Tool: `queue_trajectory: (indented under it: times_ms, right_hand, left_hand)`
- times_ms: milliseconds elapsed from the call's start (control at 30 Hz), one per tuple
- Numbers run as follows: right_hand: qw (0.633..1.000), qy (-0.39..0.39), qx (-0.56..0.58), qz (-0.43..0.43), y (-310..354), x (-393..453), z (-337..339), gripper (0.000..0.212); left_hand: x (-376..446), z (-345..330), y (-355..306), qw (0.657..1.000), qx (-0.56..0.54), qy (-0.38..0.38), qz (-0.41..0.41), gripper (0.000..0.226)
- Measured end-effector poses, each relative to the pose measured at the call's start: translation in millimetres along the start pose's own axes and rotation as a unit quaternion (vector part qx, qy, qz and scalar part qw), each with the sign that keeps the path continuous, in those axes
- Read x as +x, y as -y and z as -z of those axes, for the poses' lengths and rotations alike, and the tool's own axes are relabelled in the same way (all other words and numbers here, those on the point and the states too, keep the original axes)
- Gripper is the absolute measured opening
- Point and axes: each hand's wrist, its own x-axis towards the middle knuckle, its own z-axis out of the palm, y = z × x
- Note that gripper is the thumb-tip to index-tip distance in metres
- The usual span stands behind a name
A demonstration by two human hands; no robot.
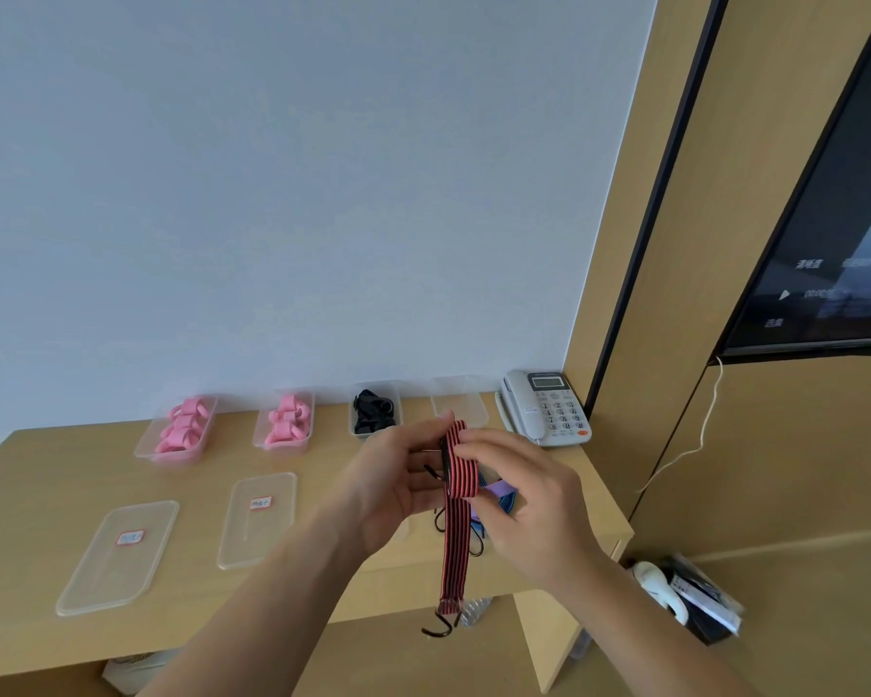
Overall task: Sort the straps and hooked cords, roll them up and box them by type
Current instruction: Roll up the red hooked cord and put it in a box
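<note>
Two hands meeting above the tabletop's right half, both gripping one red-and-black striped hooked cord [454,500]. Left hand [393,487] curling fingers round the folded upper part of the cord, one black hook poking out near the palm. Right hand [529,500] pinching the folded top from the other side, fingers bent. Loose tail of the cord hanging down past the tabletop's front edge, ending in a dark hook [441,627]. Purple strap [499,491] and something blue lying on the tabletop behind the right hand, mostly hidden. Sitting along the back edge, four clear boxes: two holding pink rolled straps [182,425] [286,420], one holding black straps [374,411], one [459,402] with contents impossible to tell. Lying nearer the front-left corner, two clear labelled lids [119,555] [258,518]. Resting at the back-right corner, a grey desk phone [546,407].
</note>
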Motion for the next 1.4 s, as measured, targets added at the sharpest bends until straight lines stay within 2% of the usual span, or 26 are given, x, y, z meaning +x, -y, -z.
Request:
queue_trajectory:
  times_ms: [200,300,433,567,633,800,900,967,1100,1233,1400]
  right_hand:
    - [0.999,0.029,0.002,0.020,-1,-4,-4,0.052]
    - [0.998,0.038,0.050,-0.015,3,-1,0,0.048]
    - [0.971,0.005,0.156,-0.181,6,11,4,0.019]
    - [0.901,0.081,0.208,-0.371,3,24,5,0.027]
    - [0.861,0.116,0.264,-0.418,3,28,5,0.027]
    - [0.846,0.143,0.294,-0.423,7,34,11,0.024]
    - [0.821,0.108,0.347,-0.440,7,38,14,0.025]
    - [0.810,0.087,0.376,-0.441,5,41,16,0.025]
    - [0.835,0.051,0.357,-0.417,0,46,18,0.024]
    - [0.847,0.027,0.347,-0.402,-4,47,21,0.023]
    - [0.841,0.028,0.367,-0.397,-6,46,24,0.020]
  left_hand:
    - [3,6,-5,1.000,0.015,-0.001,-0.024,0.016]
    - [4,9,-5,0.997,0.051,-0.003,-0.056,0.014]
    - [4,8,0,0.993,0.088,0.003,-0.084,0.016]
    - [1,4,1,0.988,0.112,0.020,-0.104,0.018]
    - [0,3,1,0.985,0.126,0.024,-0.116,0.018]
    - [-2,4,3,0.983,0.130,0.048,-0.121,0.019]
    - [-3,0,5,0.987,0.102,0.053,-0.110,0.020]
    - [-2,-3,7,0.992,0.081,0.042,-0.092,0.029]
    - [0,-8,15,0.997,0.054,0.047,-0.031,0.053]
    - [-1,-10,22,0.998,0.025,0.061,-0.017,0.055]
    - [-1,-9,23,0.997,0.011,0.078,-0.026,0.063]
